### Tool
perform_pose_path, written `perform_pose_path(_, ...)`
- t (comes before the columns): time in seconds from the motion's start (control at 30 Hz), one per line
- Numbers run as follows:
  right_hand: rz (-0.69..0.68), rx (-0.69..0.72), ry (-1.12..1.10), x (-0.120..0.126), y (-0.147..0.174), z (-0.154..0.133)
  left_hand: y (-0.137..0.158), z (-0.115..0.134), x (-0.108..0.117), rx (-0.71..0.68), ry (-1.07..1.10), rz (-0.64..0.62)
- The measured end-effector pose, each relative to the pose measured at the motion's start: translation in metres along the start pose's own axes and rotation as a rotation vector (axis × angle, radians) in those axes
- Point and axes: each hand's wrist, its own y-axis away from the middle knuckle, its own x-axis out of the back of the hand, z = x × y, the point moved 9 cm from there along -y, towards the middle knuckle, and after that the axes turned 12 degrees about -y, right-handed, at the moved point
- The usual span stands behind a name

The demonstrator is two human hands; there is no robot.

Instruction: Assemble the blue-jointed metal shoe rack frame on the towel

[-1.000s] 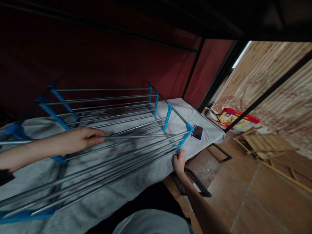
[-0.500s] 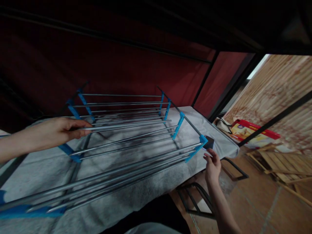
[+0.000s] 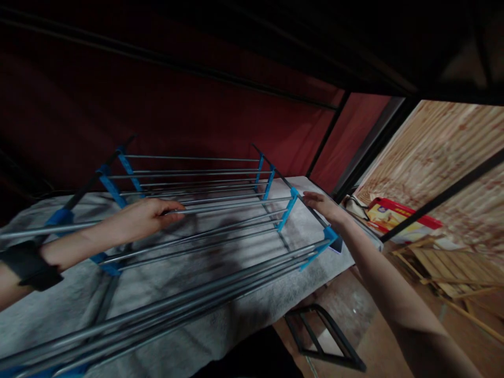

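A rack of metal tubes (image 3: 189, 239) with blue plastic connectors (image 3: 286, 210) stands on a bed with a grey cover (image 3: 220, 315). My left hand (image 3: 151, 215) is closed round a loose-looking upper metal tube (image 3: 236, 202), which runs to the right and meets the top of a blue connector. Its left part passes behind my forearm to another blue connector (image 3: 61, 217). My right hand (image 3: 319, 203) is beside the right-hand connector, over the rack's dark side bar (image 3: 311, 210). Its fingers are stretched toward the connector; whether they touch it I cannot tell.
Dark metal posts (image 3: 331, 131) and a red curtain (image 3: 189, 121) enclose the bed. A dark ladder-like frame (image 3: 334, 336) juts out at its front edge. Beyond lie a red and yellow box (image 3: 405, 215) and folded wooden slats (image 3: 449, 268) on the tiled floor.
My left hand has moved right with the metal tube, whose right end has come to the blue connector. My right hand has moved up and left from the front corner to that connector.
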Motion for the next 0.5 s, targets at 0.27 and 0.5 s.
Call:
perform_pose_path(0.27, -0.108, -0.016, 0.003, -0.03, -0.027, 0.016, -0.02, -0.013, -0.02, 0.024, 0.097, -0.038)
perform_pose_path(0.5, -0.144, -0.021, -0.032, -0.03, -0.026, 0.018, -0.028, -0.034, -0.034, 0.071, 0.163, -0.084)
